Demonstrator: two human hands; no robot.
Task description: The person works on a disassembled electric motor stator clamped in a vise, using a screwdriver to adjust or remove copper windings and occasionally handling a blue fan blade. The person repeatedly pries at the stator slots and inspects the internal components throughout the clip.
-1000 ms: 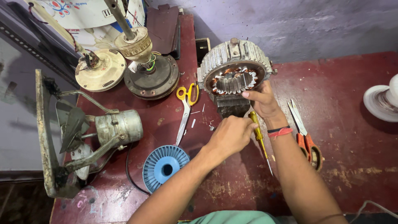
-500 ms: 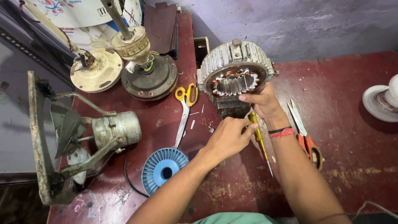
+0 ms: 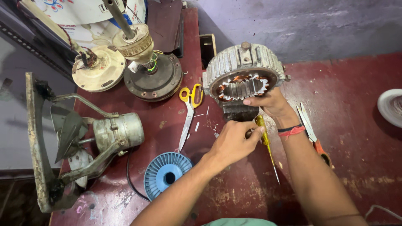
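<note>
On the worn red table a ribbed grey motor housing stands tilted toward the viewer, its round opening showing copper windings packed around the inner ring. The right hand rests on the lower rim of that opening, fingers curled onto the edge, a red and black band around its wrist. The left hand sits just below the housing with its fingers drawn together as if pinching something small; what it grips is hidden, so I cannot tell. A yellow-handled screwdriver lies on the table just beside that hand, its blade pointing toward the viewer. Left of the housing lie yellow-handled scissors, and nearer the viewer a blue ribbed spool. Small snips with an orange handle lie just right of the right forearm. Farther left stand an old fan motor with a rusty blade and bracket and two round ceiling-fan parts.
</note>
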